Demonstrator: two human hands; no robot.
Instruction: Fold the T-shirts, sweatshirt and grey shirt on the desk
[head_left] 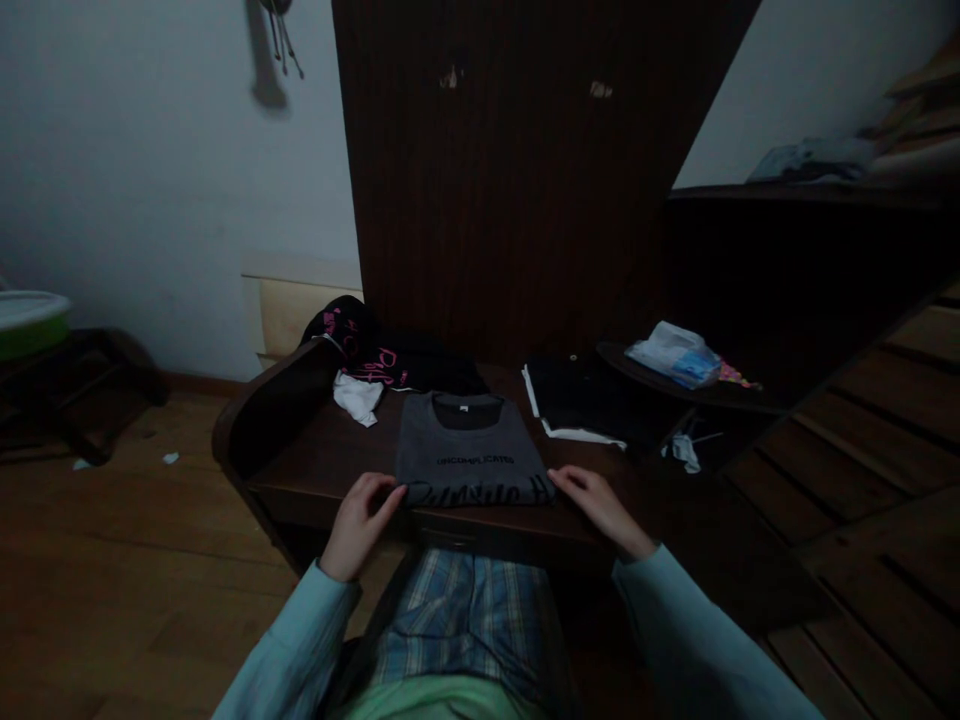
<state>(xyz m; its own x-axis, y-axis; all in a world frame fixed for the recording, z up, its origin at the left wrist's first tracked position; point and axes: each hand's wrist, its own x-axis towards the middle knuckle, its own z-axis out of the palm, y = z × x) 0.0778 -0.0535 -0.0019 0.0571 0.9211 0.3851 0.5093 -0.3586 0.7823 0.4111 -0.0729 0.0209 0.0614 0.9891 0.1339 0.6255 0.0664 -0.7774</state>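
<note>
A grey T-shirt [472, 440] with dark lettering lies folded on the dark wooden desk [307, 455], its collar facing away from me. At its near left corner my left hand [362, 520] pinches the folded edge between thumb and fingers. The near right corner is likewise pinched by my right hand [600, 510]. Just beyond the shirt on the left are a crumpled white cloth [358, 398] and black clothing with pink print [390, 360]. To the right of the shirt lies dark folded clothing [585, 400] with a white edge.
A plastic packet [675, 353] rests on a small rounded shelf at the right, with crumpled tissue [684, 450] below it. The desk's raised curved side [244, 415] borders the left. A stool with a green basin [34, 325] stands at far left.
</note>
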